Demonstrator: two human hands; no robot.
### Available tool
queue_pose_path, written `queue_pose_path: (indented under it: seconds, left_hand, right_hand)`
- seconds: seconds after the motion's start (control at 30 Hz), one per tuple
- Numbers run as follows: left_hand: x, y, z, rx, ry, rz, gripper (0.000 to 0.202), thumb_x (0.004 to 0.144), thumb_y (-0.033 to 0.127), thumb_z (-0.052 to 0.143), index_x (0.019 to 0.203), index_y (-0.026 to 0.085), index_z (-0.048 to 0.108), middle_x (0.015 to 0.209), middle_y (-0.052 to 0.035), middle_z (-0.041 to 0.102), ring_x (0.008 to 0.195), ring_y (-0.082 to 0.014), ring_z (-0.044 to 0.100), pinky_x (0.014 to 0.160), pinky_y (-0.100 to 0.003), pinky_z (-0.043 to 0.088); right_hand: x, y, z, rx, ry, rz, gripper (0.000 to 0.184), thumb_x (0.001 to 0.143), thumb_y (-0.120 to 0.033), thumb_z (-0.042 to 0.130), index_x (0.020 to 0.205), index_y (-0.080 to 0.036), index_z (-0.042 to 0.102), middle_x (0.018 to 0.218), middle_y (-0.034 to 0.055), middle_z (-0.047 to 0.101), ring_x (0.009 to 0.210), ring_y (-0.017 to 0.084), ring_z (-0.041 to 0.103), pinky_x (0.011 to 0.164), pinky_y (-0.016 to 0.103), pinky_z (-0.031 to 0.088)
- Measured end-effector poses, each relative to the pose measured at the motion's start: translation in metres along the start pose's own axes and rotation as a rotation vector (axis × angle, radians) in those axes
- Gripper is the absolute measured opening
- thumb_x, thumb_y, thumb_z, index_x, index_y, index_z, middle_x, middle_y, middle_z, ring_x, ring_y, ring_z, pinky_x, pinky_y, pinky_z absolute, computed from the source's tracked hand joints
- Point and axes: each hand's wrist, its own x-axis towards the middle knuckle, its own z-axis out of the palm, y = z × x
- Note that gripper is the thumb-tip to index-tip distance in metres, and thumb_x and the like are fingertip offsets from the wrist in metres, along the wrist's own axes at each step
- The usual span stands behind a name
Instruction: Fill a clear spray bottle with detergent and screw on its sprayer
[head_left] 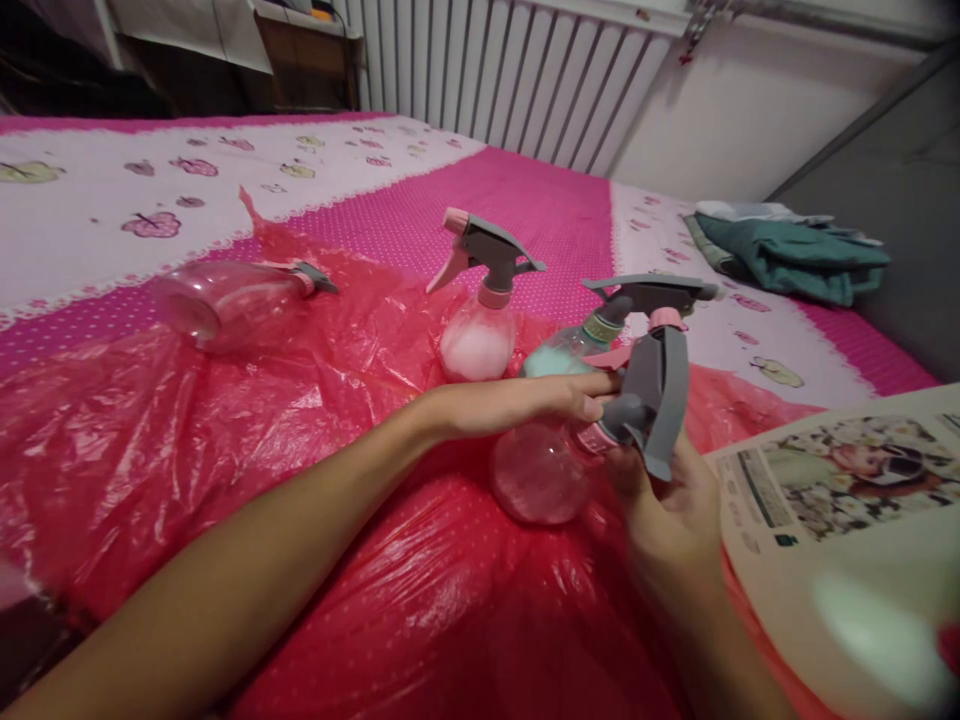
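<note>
A clear spray bottle (541, 478) with a pink collar and a grey trigger head is tilted between my hands, its head toward the right. My left hand (525, 403) reaches in from the left and grips it near the collar, thumb on the near side. Around the trigger head from the right closes my right hand (679, 505); some of its fingers are hidden. Just behind stands a spray bottle with greenish contents (559, 355), partly covered by my hands. Another spray bottle with whitish contents (478, 345) stands upright to its left.
An empty-looking clear spray bottle (232, 300) lies on its side at the left. Crumpled red plastic sheeting (360, 590) covers the near part of the pink patterned bedspread (555, 190). A printed paper or bag (832, 560) lies at right. Folded green cloth (795, 255) sits farther back, near a radiator (510, 75).
</note>
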Motion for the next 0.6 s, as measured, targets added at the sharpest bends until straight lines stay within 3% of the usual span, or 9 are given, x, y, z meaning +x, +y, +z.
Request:
queue_pose_path:
  seconds: [0.17, 0.43, 0.6]
  left_hand:
    - [-0.0009, -0.0002, -0.0002, -0.014, -0.001, -0.012, 0.07, 0.089, 0.053, 0.055, 0.147, 0.013, 0.053, 0.145, -0.0101, 0.061, 0.144, -0.0315, 0.048, 0.128, -0.045, 0.027]
    - [-0.0016, -0.0081, -0.0062, 0.006, -0.005, -0.035, 0.065, 0.089, 0.057, 0.057, 0.133, 0.009, 0.06, 0.144, -0.0135, 0.062, 0.14, -0.032, 0.052, 0.121, -0.043, 0.037]
    - [-0.0029, -0.0072, -0.0069, 0.027, 0.025, -0.054, 0.053, 0.091, 0.052, 0.057, 0.126, 0.012, 0.063, 0.143, -0.0128, 0.064, 0.142, -0.0318, 0.051, 0.126, -0.046, 0.031]
  right_hand:
    - [0.0006, 0.001, 0.0024, 0.013, 0.024, -0.01, 0.021, 0.095, -0.045, 0.071, 0.106, -0.028, 0.077, 0.104, 0.0039, 0.075, 0.102, 0.02, 0.07, 0.087, 0.031, 0.058]
    - [0.002, 0.0011, 0.0008, 0.182, 0.011, 0.033, 0.023, 0.084, -0.03, 0.084, 0.106, -0.026, 0.078, 0.102, 0.0035, 0.082, 0.093, 0.021, 0.079, 0.082, 0.031, 0.063]
    - [0.0008, 0.0024, -0.0014, 0.109, -0.01, 0.018, 0.021, 0.091, -0.034, 0.077, 0.111, -0.028, 0.081, 0.111, 0.0055, 0.082, 0.103, 0.023, 0.077, 0.092, 0.036, 0.062]
